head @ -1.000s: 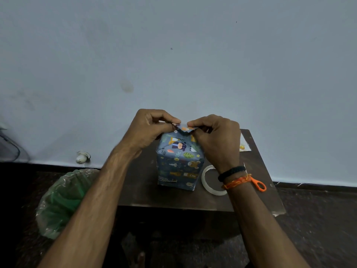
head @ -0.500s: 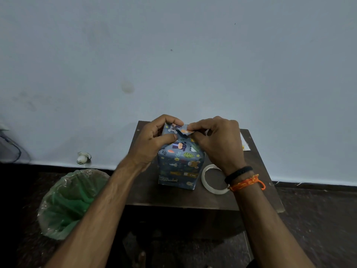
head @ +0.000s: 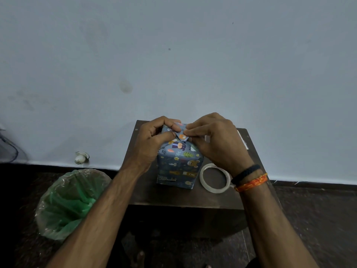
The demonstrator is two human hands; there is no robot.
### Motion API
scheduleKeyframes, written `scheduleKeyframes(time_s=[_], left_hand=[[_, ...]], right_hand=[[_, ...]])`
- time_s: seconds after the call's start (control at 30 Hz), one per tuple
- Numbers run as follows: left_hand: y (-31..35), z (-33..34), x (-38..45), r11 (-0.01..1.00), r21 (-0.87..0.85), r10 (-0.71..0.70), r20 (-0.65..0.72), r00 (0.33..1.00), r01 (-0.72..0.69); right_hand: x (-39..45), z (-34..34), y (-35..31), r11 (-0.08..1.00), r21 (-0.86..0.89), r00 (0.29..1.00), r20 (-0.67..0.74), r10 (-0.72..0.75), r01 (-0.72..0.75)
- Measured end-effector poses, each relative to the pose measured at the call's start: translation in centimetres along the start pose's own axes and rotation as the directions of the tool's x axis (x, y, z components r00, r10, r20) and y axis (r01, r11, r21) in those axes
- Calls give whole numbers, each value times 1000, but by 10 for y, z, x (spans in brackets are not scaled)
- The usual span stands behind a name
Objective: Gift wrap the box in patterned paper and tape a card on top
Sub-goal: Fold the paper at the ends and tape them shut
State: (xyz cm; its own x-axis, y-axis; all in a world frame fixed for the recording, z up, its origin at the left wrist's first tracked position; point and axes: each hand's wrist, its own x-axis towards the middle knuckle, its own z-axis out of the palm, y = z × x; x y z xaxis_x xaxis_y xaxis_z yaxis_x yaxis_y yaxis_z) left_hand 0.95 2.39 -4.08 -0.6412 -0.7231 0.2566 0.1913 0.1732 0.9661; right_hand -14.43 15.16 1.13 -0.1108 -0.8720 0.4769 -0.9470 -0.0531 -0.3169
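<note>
Over the last second the small triangular flap [head: 182, 134] of patterned paper at the top of the box [head: 178, 163] has come down: a second ago both hands held it level across the top edge, and now its point is tipped toward the near face of the box. The left hand [head: 152, 141] has also shifted from the far left side to sit over the top left corner, with its thumb pressed against the flap's left edge and its fingers curled over the paper behind it. The right hand [head: 216, 140] pinches the flap's right side between thumb and forefinger, the other fingers curled. This suggests the top end fold is being creased and closed, so the wrapping looks nearly done; the flap is not yet taped, and no card can be seen on top. The box stands upright near the middle of the small dark table [head: 193, 196], its sides already covered in blue paper printed with cartoon animals, leaves and carrots. The tape roll [head: 214, 178] lies flat just right of the box, toward the table's near right corner. A white sheet [head: 242, 139] peeks out behind the right hand at the right edge; whether it is the card cannot be told. A line of small print runs along the lower left of the box's near face, too small to read, and no brand is legible.
</note>
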Motion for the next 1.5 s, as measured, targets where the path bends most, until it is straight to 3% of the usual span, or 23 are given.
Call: scheduleKeyframes(time_s=[0.17, 0.3, 0.5, 0.63, 0.8, 0.9, 1.0, 1.1, 1.17, 1.4, 1.5], left_hand=[[-2, -2, 1, 999, 46, 15, -10, 1000, -14], [-4, -3, 2, 966, 206, 163, -15, 987, -156], [-1, -10, 3, 922, 295, 228, 110, 967, -251], [8, -13, -1, 943, 263, 130, 275, 953, -205], [15, -22, -6, 955, 274, -2, 387, 922, -113], [15, -22, -6, 947, 287, 30, 374, 927, -146], [12, -17, -5, 941, 272, 108, 323, 940, -202], [8, -13, 0, 893, 349, 222, 209, 952, -285], [5, -13, 4, 868, 378, 282, 156, 947, -321], [1, -10, 5, 738, 514, 359, 250, 899, -438], [0, -9, 6, 678, 541, 400, 296, 868, -497]], right_hand=[[-4, -6, -11, 993, 32, 990, 86, 110, -113], [-8, -8, -13, 994, 17, 988, 112, 103, -105], [-12, -11, -12, 991, 56, 984, 134, 116, -125], [-12, -10, -14, 980, 94, 971, 182, 156, -175], [-11, -14, -14, 962, 151, 958, 212, 193, -227], [-13, -8, -11, 923, 272, 960, 139, 242, -272], [-20, 1, -2, 888, 366, 947, -49, 317, -278], [-25, 7, 4, 879, 376, 889, -231, 396, -294], [-27, 8, 4, 854, 404, 852, -263, 453, -329], [-24, 24, 5, 656, 593, 790, -55, 610, -466], [-21, 31, 3, 643, 601, 805, 0, 593, -474]])
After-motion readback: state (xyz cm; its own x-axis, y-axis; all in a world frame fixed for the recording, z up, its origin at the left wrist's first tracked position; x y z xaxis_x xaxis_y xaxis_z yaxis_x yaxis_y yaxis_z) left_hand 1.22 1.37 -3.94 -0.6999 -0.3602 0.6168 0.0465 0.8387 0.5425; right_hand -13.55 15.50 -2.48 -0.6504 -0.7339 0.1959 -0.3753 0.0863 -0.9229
